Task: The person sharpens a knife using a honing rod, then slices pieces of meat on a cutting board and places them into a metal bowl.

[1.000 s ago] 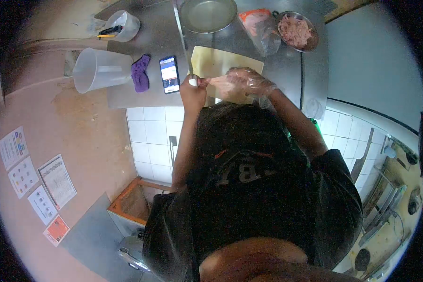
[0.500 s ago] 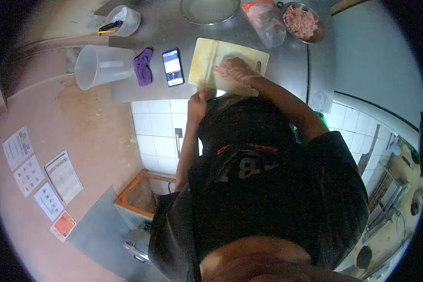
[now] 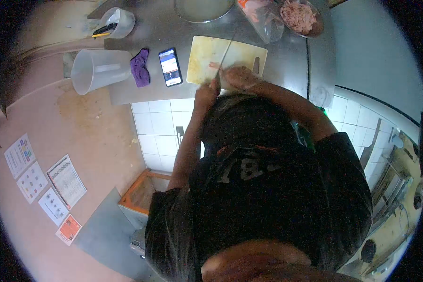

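Observation:
My left hand (image 3: 207,94) is closed round the handle of a long knife (image 3: 227,50), at the near edge of a yellowed white cutting board (image 3: 202,51). The blade slants up and to the right across the board. Just left of the blade lies a small strip of pink raw meat (image 3: 213,65). On the blade's other side my right hand (image 3: 242,78) presses down with curled fingers, which hide most of what is under them. A bowl of cut pink meat (image 3: 320,26) stands at the far right, beside a clear plastic bag (image 3: 263,23) with pink contents.
Left of the board lie a phone (image 3: 170,67) with its screen lit and a purple cloth (image 3: 139,68). A translucent pitcher (image 3: 98,70) lies on its side, near a white tub (image 3: 122,21) holding utensils. A large round pan (image 3: 204,11) is at the back of the steel counter (image 3: 164,28).
The knife has swung from nearly upright in view to a rightward slant. My left hand moved right and my right hand slid slightly right. The strip of meat now shows left of the blade.

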The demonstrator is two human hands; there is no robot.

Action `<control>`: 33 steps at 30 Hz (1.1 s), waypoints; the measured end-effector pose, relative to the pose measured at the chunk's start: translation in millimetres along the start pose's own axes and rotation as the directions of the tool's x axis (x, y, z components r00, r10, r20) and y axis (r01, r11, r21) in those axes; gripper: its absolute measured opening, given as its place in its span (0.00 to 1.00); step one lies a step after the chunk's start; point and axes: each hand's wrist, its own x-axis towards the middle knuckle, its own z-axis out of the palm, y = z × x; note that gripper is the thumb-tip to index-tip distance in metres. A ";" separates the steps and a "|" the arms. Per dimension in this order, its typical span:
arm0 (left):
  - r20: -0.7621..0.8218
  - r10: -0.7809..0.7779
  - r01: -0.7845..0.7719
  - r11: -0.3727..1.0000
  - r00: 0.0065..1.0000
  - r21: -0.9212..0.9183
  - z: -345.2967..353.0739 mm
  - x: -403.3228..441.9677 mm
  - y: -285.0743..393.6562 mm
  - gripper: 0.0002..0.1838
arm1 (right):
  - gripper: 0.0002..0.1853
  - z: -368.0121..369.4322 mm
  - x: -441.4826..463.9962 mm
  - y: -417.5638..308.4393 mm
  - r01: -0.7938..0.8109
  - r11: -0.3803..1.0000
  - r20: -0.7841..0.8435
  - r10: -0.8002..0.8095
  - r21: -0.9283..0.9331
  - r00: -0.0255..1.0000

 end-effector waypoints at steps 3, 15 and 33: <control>0.045 0.156 -0.149 0.980 0.987 -0.132 -3.9 39.7 24.9 0.31 | 0.17 21.4 -11.9 -8.8 0.084 0.992 0.258 -0.058 -0.091 0.964; -0.012 0.088 -0.087 0.996 0.996 0.028 -14.8 21.3 -25.1 0.39 | 0.25 -8.2 25.4 31.3 -0.052 0.964 -0.073 0.073 0.260 0.995; 0.106 0.261 -0.265 0.964 0.960 0.031 -3.4 26.5 29.4 0.27 | 0.23 22.7 0.3 32.5 -0.183 0.971 -0.128 0.164 -0.151 0.978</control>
